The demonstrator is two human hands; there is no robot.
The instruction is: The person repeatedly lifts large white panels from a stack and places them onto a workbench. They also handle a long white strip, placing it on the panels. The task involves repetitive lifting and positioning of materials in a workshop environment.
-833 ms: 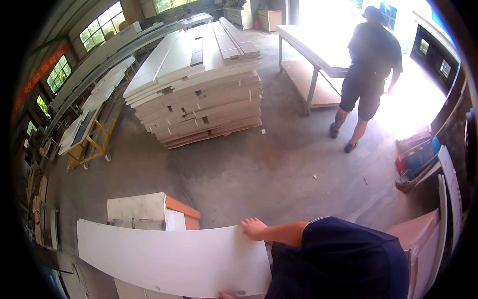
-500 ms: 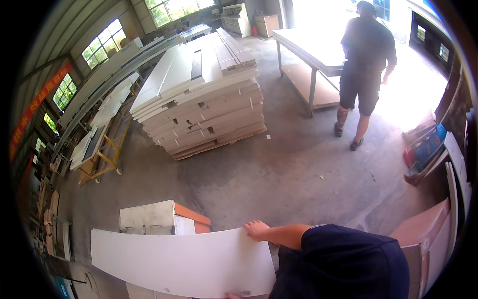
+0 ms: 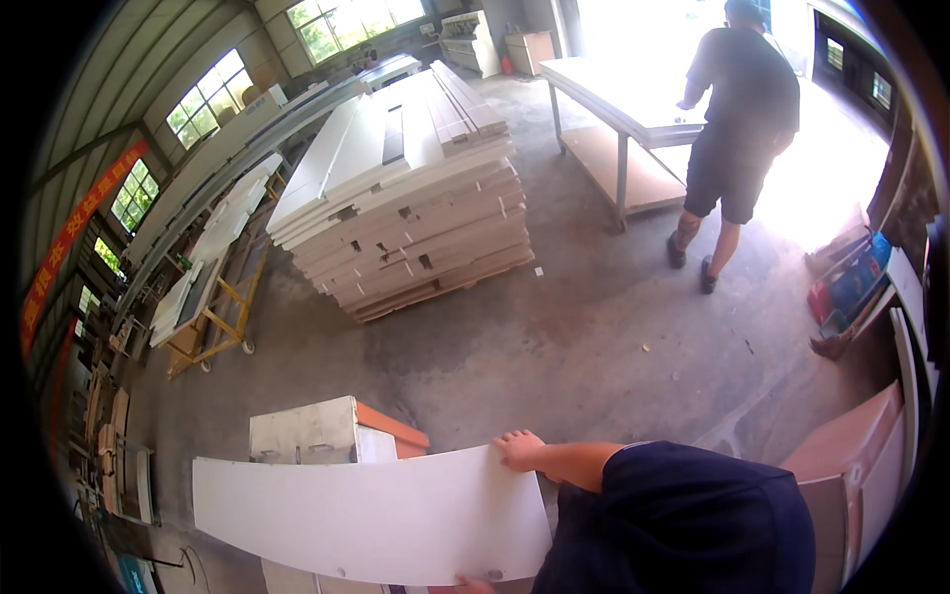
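Note:
A long white panel (image 3: pixel 366 510) lies across the lower part of the view, with small round marks near its near edge. My right hand (image 3: pixel 518 450) grips its far edge close to the right end, fingers bent over the rim. At the near edge, my left hand (image 3: pixel 473 584) holds the same panel; only part of its fingers shows at the picture's bottom. Beneath and behind the panel stands a white cabinet-like box (image 3: pixel 302 434) with an orange side (image 3: pixel 394 428).
A tall stack of white boards (image 3: pixel 416 228) stands ahead. A co-worker (image 3: pixel 742 119) bends at a wheeled table (image 3: pixel 623 163) holding white panels. A yellow trolley (image 3: pixel 233 302) carries boards at left. Boards and a pinkish box (image 3: pixel 841 436) crowd the right side.
The co-worker has leaned over the table, an arm now reaching onto the panels. My view has shifted slightly, and both my hands keep hold of the panel.

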